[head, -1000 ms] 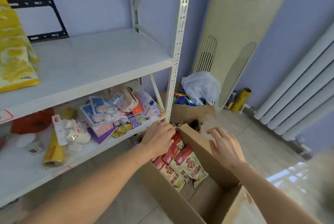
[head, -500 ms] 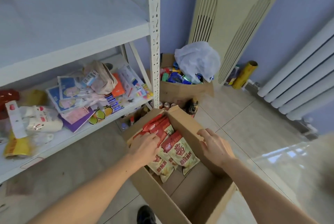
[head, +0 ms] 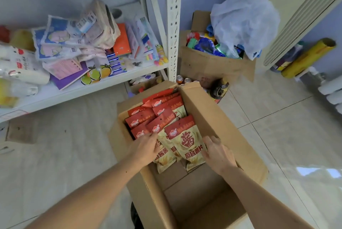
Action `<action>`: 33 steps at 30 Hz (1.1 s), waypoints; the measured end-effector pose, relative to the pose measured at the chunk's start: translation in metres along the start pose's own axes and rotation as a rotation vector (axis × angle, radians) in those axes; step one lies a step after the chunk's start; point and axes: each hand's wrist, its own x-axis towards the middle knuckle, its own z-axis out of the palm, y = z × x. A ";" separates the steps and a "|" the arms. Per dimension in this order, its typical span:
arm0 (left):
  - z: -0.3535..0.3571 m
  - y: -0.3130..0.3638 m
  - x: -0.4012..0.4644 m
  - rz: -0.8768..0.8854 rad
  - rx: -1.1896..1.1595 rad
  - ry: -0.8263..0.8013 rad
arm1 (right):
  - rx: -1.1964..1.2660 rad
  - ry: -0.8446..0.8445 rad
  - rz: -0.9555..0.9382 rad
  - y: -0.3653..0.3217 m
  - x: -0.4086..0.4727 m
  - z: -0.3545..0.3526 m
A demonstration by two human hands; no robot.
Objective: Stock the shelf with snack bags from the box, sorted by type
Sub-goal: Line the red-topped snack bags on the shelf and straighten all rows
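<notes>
An open cardboard box (head: 215,117) stands on the floor below me. At its far end lie several overlapping red-and-cream snack bags (head: 186,141), all of one kind. My left hand (head: 146,148) rests against the left side of the front bags, fingers laid on them. From the right, my right hand (head: 218,153) touches the edge of the frontmost bag with its fingers fairly straight. Neither hand has lifted a bag. The near half of the box shows bare cardboard. The white metal shelf (head: 96,87) stands to the left of the box.
The lower shelf board carries stationery packs, notebooks (head: 122,41) and white packets. A second cardboard box (head: 209,66) with a white plastic bag (head: 242,21) stands behind, cans beside it. A yellow roll (head: 307,58) leans at the right. Pale floor tiles surround the box.
My view has tilted down onto the box. Both hands moved down into it: the left from the far rim to the bags, the right from the flap to the front bag's edge.
</notes>
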 end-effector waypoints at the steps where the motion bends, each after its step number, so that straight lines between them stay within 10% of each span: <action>1: 0.013 0.000 0.004 -0.020 -0.008 -0.006 | -0.015 -0.019 0.002 0.005 0.008 0.013; 14: 0.117 -0.012 0.072 -0.293 -0.007 0.012 | 0.050 -0.151 0.181 0.038 0.085 0.146; 33: 0.143 -0.001 0.085 -0.589 -1.311 0.147 | 0.276 -0.062 0.306 0.039 0.091 0.176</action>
